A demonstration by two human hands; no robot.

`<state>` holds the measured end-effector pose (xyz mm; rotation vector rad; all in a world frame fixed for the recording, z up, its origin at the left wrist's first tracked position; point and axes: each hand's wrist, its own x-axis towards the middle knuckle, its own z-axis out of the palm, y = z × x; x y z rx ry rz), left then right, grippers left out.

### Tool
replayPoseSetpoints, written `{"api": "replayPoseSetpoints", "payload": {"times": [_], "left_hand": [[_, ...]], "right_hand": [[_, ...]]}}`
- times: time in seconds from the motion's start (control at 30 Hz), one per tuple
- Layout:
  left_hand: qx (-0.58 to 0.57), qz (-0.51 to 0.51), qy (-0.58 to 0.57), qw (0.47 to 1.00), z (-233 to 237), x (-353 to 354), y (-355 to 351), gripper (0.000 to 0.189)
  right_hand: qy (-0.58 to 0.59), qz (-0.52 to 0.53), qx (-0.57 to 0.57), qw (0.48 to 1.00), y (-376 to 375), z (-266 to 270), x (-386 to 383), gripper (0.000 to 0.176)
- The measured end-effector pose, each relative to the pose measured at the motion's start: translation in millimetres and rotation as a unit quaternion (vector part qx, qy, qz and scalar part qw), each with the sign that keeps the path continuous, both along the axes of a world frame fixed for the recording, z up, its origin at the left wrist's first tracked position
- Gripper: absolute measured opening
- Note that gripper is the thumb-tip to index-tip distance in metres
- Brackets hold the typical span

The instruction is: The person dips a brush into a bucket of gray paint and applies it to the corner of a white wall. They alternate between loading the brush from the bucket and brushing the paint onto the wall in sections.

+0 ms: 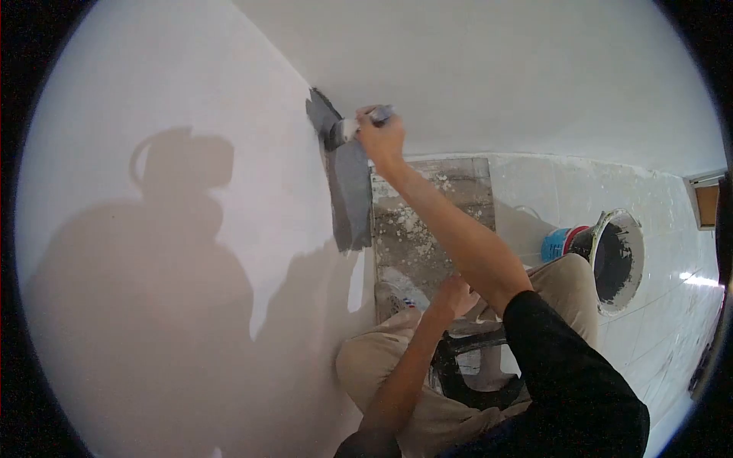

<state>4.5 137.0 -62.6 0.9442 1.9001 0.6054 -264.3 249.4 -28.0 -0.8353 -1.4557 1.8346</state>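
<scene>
Head view: your right hand has its fingers closed around a brush, bristles against the dark gray patch near the corner where the walls meet. Your left hand is low by your knees, and I cannot tell how far its fingers are open or whether they hold anything. Patch and board run nearly edge to edge — tight there — while pale floor separates the board from the blue-and-red tin and smeared bucket, spreading beyond to the right.
</scene>
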Motion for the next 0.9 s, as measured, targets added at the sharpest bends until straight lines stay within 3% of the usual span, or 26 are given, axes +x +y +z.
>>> {"api": "replayPoseSetpoints", "payload": {"times": [0.07,0.13,0.23,0.33,0.47,0.53,0.67,0.73,0.83,0.9], "left_hand": [[0.029,0.01,-0.012,0.999,-26.9,2.6,-3.1,0.05],[0.057,0.029,-0.02,0.998,-79.0,19.7,-5.3,0.051],[-0.04,-0.037,0.024,0.998,-21.4,1.9,5.4,0.05],[0.008,-0.027,0.072,0.997,-27.7,6.8,2.0,0.049],[0.066,-0.002,0.036,0.997,-36.6,5.7,-3.9,0.05],[0.094,0.007,0.066,0.993,-49.2,8.9,-6.7,0.049],[0.062,-0.03,0.115,0.991,-69.3,15.8,-2.6,0.047],[0.012,-0.01,0.082,0.997,-26.7,6.0,-3.3,0.046],[0.006,-0.003,0.067,0.998,-22.4,1.7,-5.8,0.047],[0.031,0.0,0.062,0.998,-30.1,2.9,-7.0,0.048]], "right_hand": [[-0.042,-0.007,0.053,0.998,-11.1,6.5,-13.9,0.012],[-0.061,-0.004,0.07,0.996,-15.6,46.0,-12.7,0.011],[0.094,0.013,-0.131,0.987,4.7,71.4,3.6,0.011],[0.105,0.0,-0.087,0.991,16.5,58.9,13.1,0.015],[-0.029,0.024,0.106,0.994,-3.1,55.0,1.6,0.019],[-0.049,0.035,0.164,0.985,-11.6,87.6,2.8,0.019],[0.088,0.013,-0.011,0.996,-0.6,87.2,-3.2,0.018],[0.137,0.024,-0.065,0.988,8.9,70.2,13.3,0.018],[0.0,-0.002,0.045,0.999,-5.3,27.8,28.2,0.017],[-0.021,0.014,0.065,0.998,-24.3,19.0,25.4,0.016]]}}
